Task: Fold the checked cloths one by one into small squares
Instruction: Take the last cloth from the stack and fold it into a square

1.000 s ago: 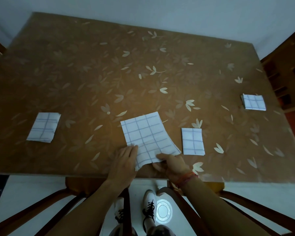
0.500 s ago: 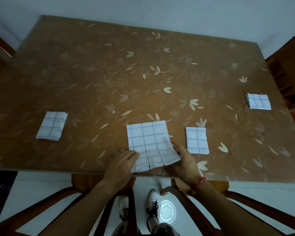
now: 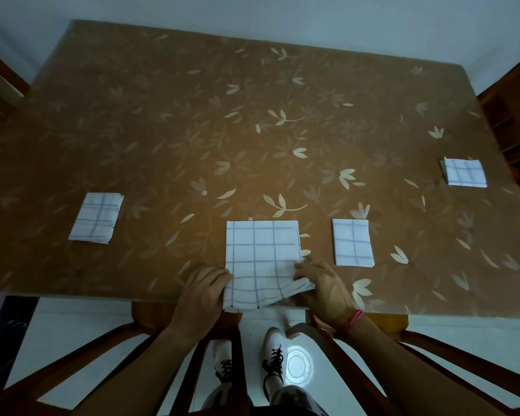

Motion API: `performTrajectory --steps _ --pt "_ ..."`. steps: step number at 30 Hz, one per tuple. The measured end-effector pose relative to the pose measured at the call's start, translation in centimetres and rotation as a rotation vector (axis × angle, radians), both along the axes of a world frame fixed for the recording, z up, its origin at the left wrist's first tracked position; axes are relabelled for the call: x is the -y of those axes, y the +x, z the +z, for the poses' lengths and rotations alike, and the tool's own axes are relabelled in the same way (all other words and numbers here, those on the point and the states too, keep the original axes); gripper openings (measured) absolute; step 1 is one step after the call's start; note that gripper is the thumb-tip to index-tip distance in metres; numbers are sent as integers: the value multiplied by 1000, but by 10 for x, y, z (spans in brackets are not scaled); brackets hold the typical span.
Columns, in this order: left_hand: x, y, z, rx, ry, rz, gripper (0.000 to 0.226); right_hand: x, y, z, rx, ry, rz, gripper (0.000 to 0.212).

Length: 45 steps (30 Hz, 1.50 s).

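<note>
A white checked cloth (image 3: 263, 256), folded to a rectangle, lies at the near edge of the brown table (image 3: 192, 130), its near end overhanging the edge. My left hand (image 3: 203, 291) pinches its near left corner. At the near right corner my right hand (image 3: 321, 283) grips the layered edge, which is slightly lifted. A small folded checked cloth (image 3: 353, 247) rests just right of it. Another folded cloth (image 3: 97, 217) sits at the left, and a stack of folded cloths (image 3: 465, 172) at the far right.
The table has a leaf-patterned cover and stands against a pale wall. Wooden chair frames (image 3: 403, 364) stand below the near edge, around my feet (image 3: 272, 358). Dark wooden furniture (image 3: 514, 115) flanks the right side, another piece the left.
The cloth in my hands has turned from skewed to square with the table edge and slid nearer. My hands moved to its two near corners.
</note>
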<state>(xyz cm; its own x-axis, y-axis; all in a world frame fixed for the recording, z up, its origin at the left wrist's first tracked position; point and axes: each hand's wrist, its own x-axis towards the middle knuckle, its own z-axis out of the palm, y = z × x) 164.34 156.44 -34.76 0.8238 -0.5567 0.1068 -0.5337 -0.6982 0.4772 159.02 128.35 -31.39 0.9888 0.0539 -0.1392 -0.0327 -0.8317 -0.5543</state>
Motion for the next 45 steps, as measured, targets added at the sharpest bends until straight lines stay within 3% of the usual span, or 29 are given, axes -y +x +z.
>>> performTrajectory --steps 3,7,11,13,15,20,28,32,38,45 --pt "0 2 -2 -60 14 25 36 0 1 -1 -28 3 -46 20" --pt "6 8 -1 -151 -30 129 33 1 6 -4 -15 63 -123 37" --pt "14 18 1 -266 -76 287 37 0 17 -5 -44 79 -203 23" --pt "15 23 -2 -315 -54 332 33 1 23 -6 -83 59 -262 36" --pt "18 28 -3 -352 -54 368 29 3 28 -8 -111 86 -302 35" --pt "25 33 2 -310 -76 410 30 6 44 -11 -119 158 -364 27" --pt "20 39 1 -5 54 151 39 4 61 -17 33 100 -451 38" --pt "26 51 2 21 205 13 49 -12 65 -12 176 -101 -221 49" --pt "21 65 -5 -3 357 -64 56 -62 79 -25 69 -219 134 70" --pt "18 72 -13 2 405 -108 57 -82 93 -53 52 -342 269 68"
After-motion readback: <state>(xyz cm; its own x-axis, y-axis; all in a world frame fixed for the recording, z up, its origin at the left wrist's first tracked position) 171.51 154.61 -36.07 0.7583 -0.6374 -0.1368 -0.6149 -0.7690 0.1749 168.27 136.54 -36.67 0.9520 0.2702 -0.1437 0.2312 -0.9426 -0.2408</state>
